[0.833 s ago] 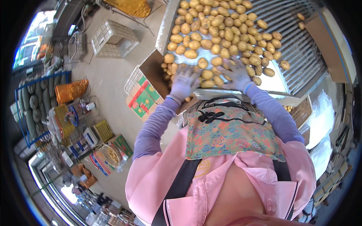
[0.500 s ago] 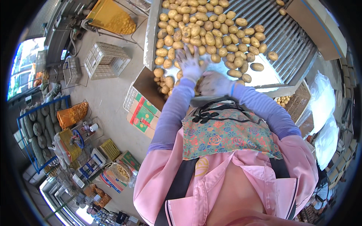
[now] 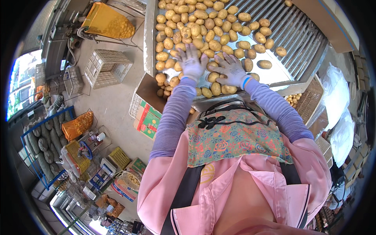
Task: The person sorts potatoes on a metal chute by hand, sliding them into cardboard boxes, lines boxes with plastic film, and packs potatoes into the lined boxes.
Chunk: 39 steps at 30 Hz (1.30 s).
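Many yellow-brown potatoes (image 3: 203,23) lie on a metal sorting table with roller bars (image 3: 297,31) in front of me. My left hand (image 3: 192,62), in a pale glove, lies flat with fingers spread on the potatoes near the table's front edge. My right hand (image 3: 232,70), also gloved, rests with fingers apart on potatoes just to the right of it. Neither hand grips a potato. More potatoes sit in a brown cardboard box (image 3: 150,92) at the table's left front corner. Purple sleeves cover both forearms.
A white plastic crate (image 3: 107,68) stands on the concrete floor at left, beside an orange mesh sack of potatoes (image 3: 105,21). A printed carton (image 3: 147,119) lies below the table. A wicker basket with potatoes (image 3: 303,98) sits at right, white bags (image 3: 337,98) beyond it.
Both hands have moved farther up onto the pile of potatoes and now lie closer together. The view has tilted so more of the table shows.
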Tool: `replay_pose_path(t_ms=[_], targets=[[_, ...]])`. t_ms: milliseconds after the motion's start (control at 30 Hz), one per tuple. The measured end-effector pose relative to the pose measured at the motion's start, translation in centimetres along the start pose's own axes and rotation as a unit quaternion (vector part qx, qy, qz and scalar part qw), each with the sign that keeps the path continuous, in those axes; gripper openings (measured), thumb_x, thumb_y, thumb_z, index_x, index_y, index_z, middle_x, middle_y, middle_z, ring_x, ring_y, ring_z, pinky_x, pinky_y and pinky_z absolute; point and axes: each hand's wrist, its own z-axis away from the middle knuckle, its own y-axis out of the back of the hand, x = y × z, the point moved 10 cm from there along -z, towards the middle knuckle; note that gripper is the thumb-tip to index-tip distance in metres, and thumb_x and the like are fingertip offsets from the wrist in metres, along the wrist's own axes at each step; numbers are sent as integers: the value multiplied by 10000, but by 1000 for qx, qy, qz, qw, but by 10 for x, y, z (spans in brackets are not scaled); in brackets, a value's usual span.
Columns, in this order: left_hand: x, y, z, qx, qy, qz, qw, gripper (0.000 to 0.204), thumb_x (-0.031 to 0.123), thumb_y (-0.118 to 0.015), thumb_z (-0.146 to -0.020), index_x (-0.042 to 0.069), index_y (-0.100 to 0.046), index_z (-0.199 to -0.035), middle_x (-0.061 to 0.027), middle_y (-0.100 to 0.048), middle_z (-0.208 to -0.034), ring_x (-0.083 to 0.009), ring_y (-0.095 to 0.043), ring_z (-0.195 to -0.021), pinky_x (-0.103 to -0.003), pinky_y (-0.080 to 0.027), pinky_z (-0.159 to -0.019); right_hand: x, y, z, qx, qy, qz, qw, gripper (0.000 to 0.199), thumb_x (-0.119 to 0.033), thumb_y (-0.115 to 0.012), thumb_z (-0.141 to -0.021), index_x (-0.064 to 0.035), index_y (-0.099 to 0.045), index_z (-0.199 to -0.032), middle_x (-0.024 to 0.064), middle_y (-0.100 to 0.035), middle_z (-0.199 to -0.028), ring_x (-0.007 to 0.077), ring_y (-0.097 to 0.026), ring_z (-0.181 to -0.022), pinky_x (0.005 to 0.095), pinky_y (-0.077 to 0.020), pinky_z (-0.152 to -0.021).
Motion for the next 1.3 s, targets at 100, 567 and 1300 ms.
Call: replay_pose_path(t_ms=[100, 567, 1300], targets=[[38, 32, 27, 7, -78, 63, 995, 731, 570, -547, -971, 165, -435, -1570, -197, -315, -1650, -460, -277, -1499, -567, -105, -1245, 46, 3, 41, 77, 37, -87, 993, 535, -468, -670, -896, -332, -620, -1411, 113, -412, -1614, 392, -351, -1499, 562, -247, -1228], [-85, 74, 30, 70, -50, -24, 996, 652, 440, -590, -973, 160, -457, -1547, -223, -455, -1559, -421, -399, -1447, -601, -234, -1204, -96, -35, -16, 32, 167, -52, 984, 574, -485, -650, -914, -362, -540, -1464, 88, -336, -1645, 433, -234, -1529, 568, -193, -1249], [45, -1, -47, -34, -73, 71, 994, 737, 596, -498, -976, 206, -387, -1591, -83, -356, -1654, -545, -190, -1514, -706, -77, -1211, 169, 63, -17, 126, -269, 42, 954, 780, -749, -561, -861, -423, -401, -1552, 82, -337, -1648, 546, -271, -1472, 643, -153, -1240]])
